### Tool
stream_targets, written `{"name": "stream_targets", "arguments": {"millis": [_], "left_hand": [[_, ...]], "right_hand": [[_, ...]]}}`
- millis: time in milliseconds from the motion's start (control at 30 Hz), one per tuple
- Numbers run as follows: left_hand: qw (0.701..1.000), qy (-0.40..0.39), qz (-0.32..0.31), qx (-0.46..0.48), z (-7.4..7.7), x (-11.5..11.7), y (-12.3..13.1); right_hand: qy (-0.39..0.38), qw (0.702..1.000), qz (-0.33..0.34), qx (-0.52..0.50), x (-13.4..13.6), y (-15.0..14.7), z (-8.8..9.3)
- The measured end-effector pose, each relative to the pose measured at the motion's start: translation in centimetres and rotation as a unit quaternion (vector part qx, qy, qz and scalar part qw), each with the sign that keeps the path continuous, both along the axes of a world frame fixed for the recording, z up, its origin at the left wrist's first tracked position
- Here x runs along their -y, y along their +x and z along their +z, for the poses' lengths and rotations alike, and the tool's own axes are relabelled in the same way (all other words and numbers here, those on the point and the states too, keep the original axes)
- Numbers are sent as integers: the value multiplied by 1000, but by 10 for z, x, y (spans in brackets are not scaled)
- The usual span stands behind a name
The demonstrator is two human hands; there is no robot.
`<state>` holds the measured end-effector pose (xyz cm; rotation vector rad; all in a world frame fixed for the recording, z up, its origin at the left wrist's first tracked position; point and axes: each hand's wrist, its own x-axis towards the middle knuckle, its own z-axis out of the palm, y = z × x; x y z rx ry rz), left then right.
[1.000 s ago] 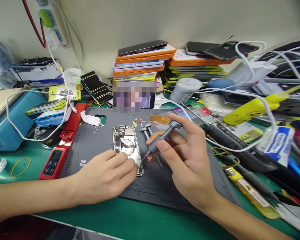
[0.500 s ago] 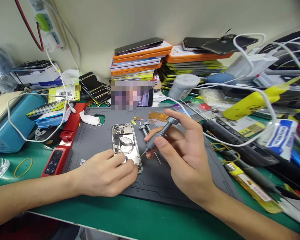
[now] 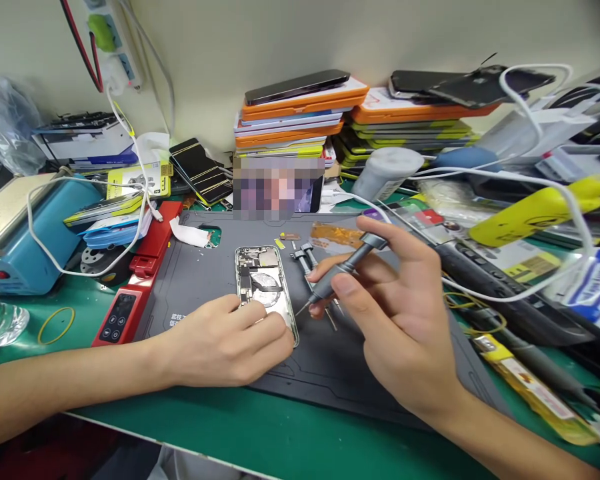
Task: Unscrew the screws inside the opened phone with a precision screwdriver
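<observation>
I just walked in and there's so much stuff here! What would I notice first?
Probably the opened phone lying on the dark grey mat in the middle, its insides showing. The left hand rests on its near end, while the right hand holds a grey screwdriver with its tip beside the phone. Behind, orange and yellow boxes are stacked against the wall.

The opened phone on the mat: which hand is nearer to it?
Left. The left hand rests on the opened phone's lower end; the right hand holds a screwdriver just to its right.
</observation>
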<state>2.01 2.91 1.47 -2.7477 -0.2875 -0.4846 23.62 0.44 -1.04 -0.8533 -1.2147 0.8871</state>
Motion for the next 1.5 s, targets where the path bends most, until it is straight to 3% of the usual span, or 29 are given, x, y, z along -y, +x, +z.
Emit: {"name": "stream_targets", "arguments": {"millis": [100,167,200,267,333,400,600,667,733,800,900,1167,1500], "left_hand": [[991,-115,20,64,0,7,0],[953,-277,39,113,1,15,-3],[914,-382,52,128,1,19,-5],[800,-580,72,134,-1,25,-10],[701,-696,72,139,-5,28,-15],[640,-748,78,156,-8,27,-16],[519,-813,130,229,-4,20,-9],[464,-839,150,241,-3,19,-6],[403,-861,153,271,-3,18,-5],[361,-872,142,300,-4,17,-4],[345,-875,133,312,-5,15,-4],[359,-874,134,298,-1,15,-5],[374,-878,119,275,-2,15,-8]], "right_hand": [[-2,1000,-6,-6,2,0,2],[-1,1000,-8,-3,3,0,3],[-1,1000,-9,1,3,0,3],[0,1000,-8,5,4,0,3],[-2,1000,-8,6,4,0,2],[-5,1000,-10,5,5,0,2],[-1,999,-35,-9,10,-3,7],[-4,999,-51,-19,13,-4,11],[-14,998,-57,-26,17,-4,14],[-19,998,-51,-28,21,-5,15],[-14,999,-35,-16,27,-5,15],[13,999,33,-10,28,-6,14],[37,999,30,23,29,-4,8]]}}
